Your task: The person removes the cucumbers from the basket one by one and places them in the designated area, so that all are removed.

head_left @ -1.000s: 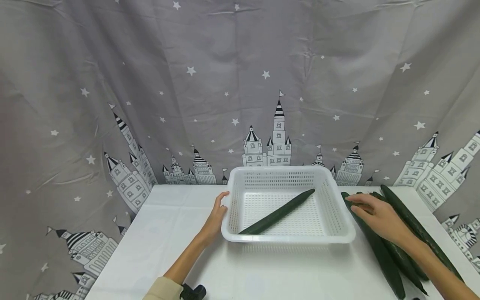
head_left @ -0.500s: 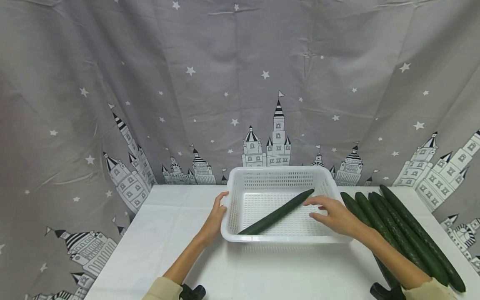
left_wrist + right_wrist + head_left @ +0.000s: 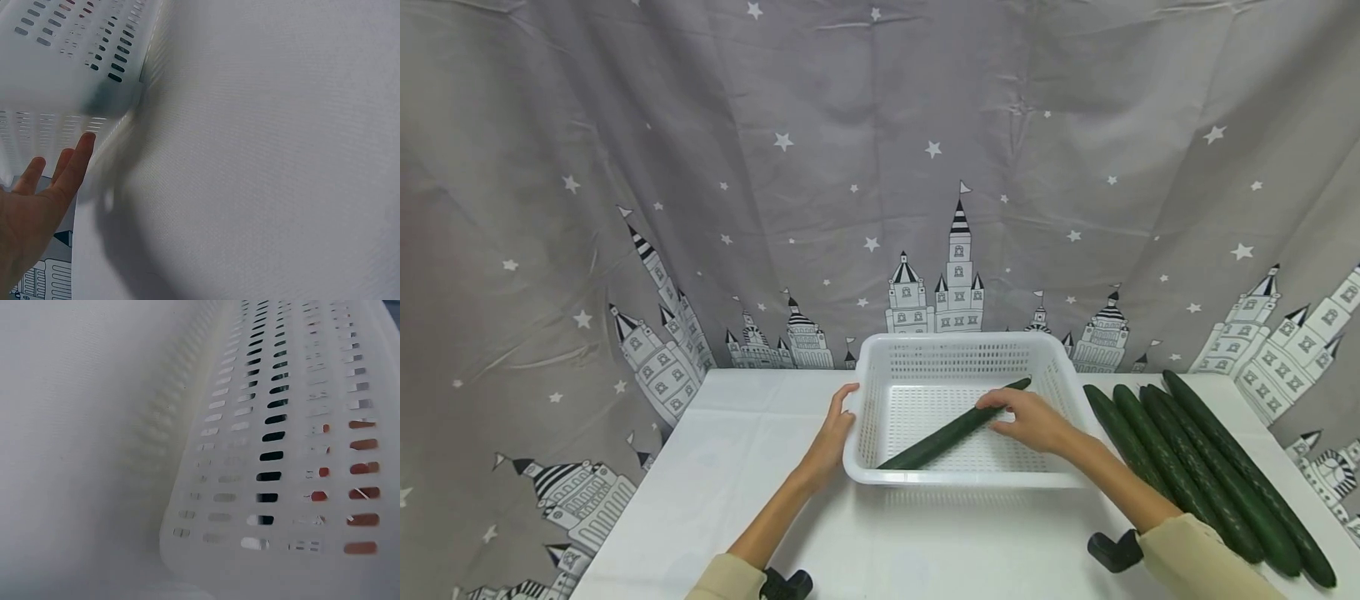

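A white perforated plastic basket [image 3: 977,479] stands on the table, and one long dark-green cucumber [image 3: 931,447] lies diagonally inside it. My right hand [image 3: 1033,421] reaches over the basket's right side; its fingers lie across the cucumber's upper half with the thumb on the near side. In the right wrist view, the slotted basket wall [image 3: 244,487] hides most of that hand. My left hand [image 3: 829,442] touches the basket's left side. Seen in the left wrist view, its fingers [image 3: 75,169] are fairly straight against the outer wall.
Several more long cucumbers [image 3: 1183,467] lie side by side on the white table [image 3: 760,433], right of the basket, partly under the right forearm. A grey curtain [image 3: 820,208] printed with castles and stars hangs behind the table.
My right hand has moved left from the cucumbers on the table, over the basket's right rim, to the cucumber inside. My left hand and the basket have stayed in place.
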Action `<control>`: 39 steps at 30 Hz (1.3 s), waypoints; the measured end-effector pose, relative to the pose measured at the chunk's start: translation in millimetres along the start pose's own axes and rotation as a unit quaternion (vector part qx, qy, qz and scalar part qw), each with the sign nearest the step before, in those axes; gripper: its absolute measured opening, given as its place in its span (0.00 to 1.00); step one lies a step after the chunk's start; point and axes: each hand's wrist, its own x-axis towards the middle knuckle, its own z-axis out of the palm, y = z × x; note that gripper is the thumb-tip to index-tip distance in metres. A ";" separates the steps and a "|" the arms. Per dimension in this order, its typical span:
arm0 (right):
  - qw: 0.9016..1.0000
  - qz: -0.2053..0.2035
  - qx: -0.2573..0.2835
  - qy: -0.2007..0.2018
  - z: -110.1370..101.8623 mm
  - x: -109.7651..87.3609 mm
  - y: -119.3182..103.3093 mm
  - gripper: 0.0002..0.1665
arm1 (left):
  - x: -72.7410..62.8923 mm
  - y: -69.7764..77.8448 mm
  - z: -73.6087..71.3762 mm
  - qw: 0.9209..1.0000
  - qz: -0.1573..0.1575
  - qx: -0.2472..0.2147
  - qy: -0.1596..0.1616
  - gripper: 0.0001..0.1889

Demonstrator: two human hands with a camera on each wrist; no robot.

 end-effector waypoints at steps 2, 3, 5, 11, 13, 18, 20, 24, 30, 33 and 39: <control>1.000 0.002 -0.006 -0.008 3.3 5.0 2.9 0.18 | 0.0 0.4 0.2 1.000 0.000 -0.001 0.001 0.27; 1.000 0.006 -0.008 -0.014 4.9 7.3 3.9 0.19 | -0.1 0.6 0.3 1.000 0.000 -0.002 0.000 0.27; 1.000 0.008 -0.019 -0.024 7.4 11.3 5.8 0.19 | -0.1 1.1 0.7 1.000 0.000 -0.004 -0.001 0.27; 0.997 0.005 -0.059 -0.049 12.0 20.4 10.2 0.20 | 1.2 0.0 1.0 1.000 -0.001 -0.006 -0.003 0.27; 0.996 0.008 -0.068 -0.057 13.1 23.1 12.7 0.20 | 1.7 -0.6 1.0 1.000 -0.001 -0.008 -0.004 0.27; 0.992 0.020 -0.093 -0.078 15.9 28.5 17.6 0.20 | 2.2 -0.7 1.2 1.000 -0.001 -0.009 -0.007 0.26; 0.990 0.011 -0.109 -0.085 17.2 30.5 18.8 0.21 | 1.9 -0.1 1.3 1.000 -0.001 -0.007 -0.006 0.27; 0.983 -0.015 -0.160 -0.090 20.2 34.4 20.8 0.22 | 1.1 0.8 1.4 1.000 -0.001 -0.003 -0.001 0.27; 0.972 -0.043 -0.214 -0.089 22.3 36.6 23.6 0.21 | 0.5 2.0 1.6 1.000 -0.002 -0.002 0.001 0.27; 0.974 -0.044 -0.200 -0.101 22.2 37.2 23.8 0.21 | 0.6 2.1 1.7 1.000 -0.001 -0.003 0.004 0.27; 0.979 -0.031 -0.161 -0.118 17.4 33.5 19.8 0.21 | -0.1 1.9 1.9 1.000 -0.003 -0.008 0.008 0.27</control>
